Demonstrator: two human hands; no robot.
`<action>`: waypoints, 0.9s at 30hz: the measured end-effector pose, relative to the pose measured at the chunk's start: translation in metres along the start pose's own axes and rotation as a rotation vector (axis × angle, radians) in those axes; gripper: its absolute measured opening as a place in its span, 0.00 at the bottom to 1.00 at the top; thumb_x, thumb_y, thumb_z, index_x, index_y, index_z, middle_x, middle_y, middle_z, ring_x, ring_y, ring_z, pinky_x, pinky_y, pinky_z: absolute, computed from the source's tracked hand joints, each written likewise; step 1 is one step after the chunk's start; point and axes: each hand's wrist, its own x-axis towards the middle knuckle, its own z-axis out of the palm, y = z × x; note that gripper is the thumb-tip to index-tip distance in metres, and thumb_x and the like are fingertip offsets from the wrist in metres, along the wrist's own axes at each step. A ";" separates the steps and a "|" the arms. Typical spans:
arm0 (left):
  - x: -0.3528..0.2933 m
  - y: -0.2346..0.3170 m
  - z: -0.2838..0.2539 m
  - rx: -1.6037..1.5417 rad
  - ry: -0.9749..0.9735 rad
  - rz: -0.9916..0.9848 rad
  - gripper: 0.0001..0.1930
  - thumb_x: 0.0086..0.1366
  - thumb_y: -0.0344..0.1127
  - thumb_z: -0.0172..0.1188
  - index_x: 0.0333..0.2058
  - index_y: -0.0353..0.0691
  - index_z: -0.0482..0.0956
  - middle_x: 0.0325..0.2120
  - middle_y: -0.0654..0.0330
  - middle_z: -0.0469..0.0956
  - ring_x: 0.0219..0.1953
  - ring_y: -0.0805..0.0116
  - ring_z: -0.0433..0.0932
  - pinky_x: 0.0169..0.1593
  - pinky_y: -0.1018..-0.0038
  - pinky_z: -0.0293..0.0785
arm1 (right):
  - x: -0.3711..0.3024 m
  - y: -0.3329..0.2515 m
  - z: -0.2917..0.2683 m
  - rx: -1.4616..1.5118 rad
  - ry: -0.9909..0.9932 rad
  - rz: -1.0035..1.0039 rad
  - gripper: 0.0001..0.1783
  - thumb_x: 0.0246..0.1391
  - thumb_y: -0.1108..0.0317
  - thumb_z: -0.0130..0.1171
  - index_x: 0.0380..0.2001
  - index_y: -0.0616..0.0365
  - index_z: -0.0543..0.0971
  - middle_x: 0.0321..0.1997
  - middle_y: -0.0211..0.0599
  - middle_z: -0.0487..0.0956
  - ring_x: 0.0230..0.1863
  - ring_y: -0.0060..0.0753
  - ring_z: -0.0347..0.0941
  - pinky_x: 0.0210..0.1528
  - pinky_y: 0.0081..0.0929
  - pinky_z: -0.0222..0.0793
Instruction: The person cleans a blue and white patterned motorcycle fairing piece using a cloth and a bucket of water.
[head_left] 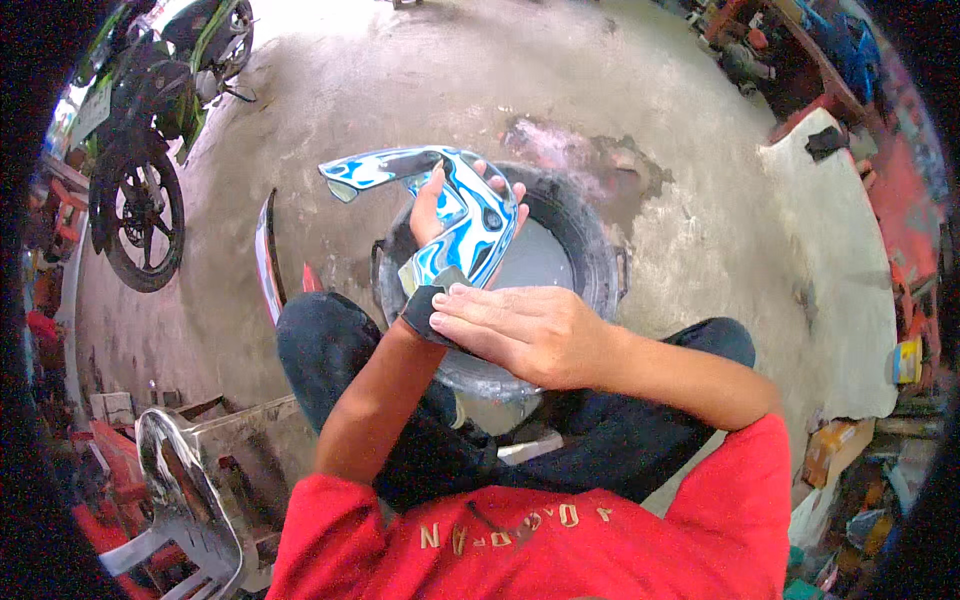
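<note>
My left hand (428, 210) grips a curved motorcycle body panel (482, 222) from beneath, thumb on the near side and fingertips curling over its far edge. The panel is glossy, with swirling blue, white and black patterning, and a narrow arm of it reaches out to the left. My right hand (545, 335) crosses over my left wrist, fingers pressed flat on a dark sheet of sandpaper (425, 308) at the panel's near end. Below both hands stands a round black tub (598, 262) with greyish water (540, 262) in it.
A long narrow panel (266, 262) lies on the floor left of the tub. Motorcycles (140, 190) stand at the far left. A grey plastic chair (190, 500) sits at the lower left. Cluttered shelves and boxes (835, 450) line the right side.
</note>
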 end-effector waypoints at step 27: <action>-0.009 0.001 0.004 -0.150 -0.086 -0.039 0.26 0.69 0.56 0.54 0.45 0.33 0.77 0.40 0.53 0.81 0.46 0.56 0.79 0.65 0.51 0.68 | 0.002 -0.002 -0.003 -0.081 -0.008 0.036 0.22 0.55 0.73 0.57 0.55 0.62 0.78 0.52 0.49 0.82 0.51 0.47 0.82 0.50 0.34 0.80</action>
